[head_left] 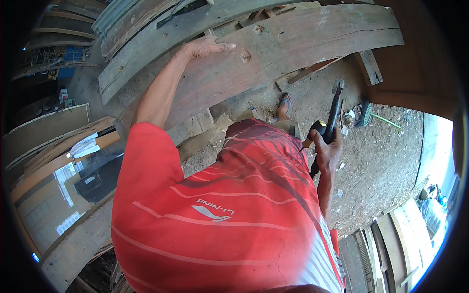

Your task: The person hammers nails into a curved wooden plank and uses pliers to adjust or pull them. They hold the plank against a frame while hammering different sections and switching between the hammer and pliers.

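Note:
A long, wide wooden plank [293, 44] stretches across the far side in front of me. At its far edge is my left hand [207, 47], the thumb lying along the plank's face and the other fingers partly hidden over the edge. Lower on the right, my right hand [328, 149] is closed round a long dark bar-like tool [334, 110] with a notched metal end pointing away. Beside that bar, at the thumb, sits a round black piece with a yellow spot [319, 127]; I cannot tell whether it belongs to a second tool.
Another long board [141, 53] lies beyond the plank, with a short wood block [370, 67] under its right end. A brown wooden panel [415, 93] stands at right. A glass-topped surface [53, 195] is at left. Boards [391, 244] lean at lower right. A green-handled object [386, 120] lies on the littered floor.

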`<state>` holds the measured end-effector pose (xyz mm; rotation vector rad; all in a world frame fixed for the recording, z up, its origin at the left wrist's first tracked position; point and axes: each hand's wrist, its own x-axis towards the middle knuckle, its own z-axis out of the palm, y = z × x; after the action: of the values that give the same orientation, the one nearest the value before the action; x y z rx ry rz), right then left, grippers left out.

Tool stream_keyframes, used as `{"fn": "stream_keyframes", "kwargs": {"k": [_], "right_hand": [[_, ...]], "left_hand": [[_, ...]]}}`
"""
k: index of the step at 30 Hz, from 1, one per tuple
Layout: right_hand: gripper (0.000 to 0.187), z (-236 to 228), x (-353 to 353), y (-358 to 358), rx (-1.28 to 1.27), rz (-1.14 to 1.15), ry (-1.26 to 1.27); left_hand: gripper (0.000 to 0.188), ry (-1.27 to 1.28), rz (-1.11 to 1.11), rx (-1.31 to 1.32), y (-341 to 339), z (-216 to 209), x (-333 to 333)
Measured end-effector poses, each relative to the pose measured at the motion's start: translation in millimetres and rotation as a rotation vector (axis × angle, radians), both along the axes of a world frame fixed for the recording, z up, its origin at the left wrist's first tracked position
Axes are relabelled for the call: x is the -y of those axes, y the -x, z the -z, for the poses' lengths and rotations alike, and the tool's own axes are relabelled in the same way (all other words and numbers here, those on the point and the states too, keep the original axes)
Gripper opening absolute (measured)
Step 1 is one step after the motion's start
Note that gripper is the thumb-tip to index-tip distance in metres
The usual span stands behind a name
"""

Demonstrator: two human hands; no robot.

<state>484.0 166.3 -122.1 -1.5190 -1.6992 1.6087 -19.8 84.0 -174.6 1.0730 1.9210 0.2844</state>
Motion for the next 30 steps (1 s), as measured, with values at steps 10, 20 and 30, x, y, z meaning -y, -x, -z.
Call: {"fn": "stream_keyframes", "kwargs": {"k": [10, 20, 30], "right_hand": [[0.042, -4, 1, 18, 0.0, -0.037, 0.01], [0.044, -7, 0, 32, 0.02, -0.101, -0.013], [0.041, -16, 3, 47, 0.016, -0.132, 0.041]], "left_hand": [[0.091, -0.322, -0.179, -0.331, -41, -1, 8], [0.081, -0.523, -0.201, -0.55, -101, 5, 13], [0.041, -0.817, -0.391, -0.435, -86, 13, 22]]}}
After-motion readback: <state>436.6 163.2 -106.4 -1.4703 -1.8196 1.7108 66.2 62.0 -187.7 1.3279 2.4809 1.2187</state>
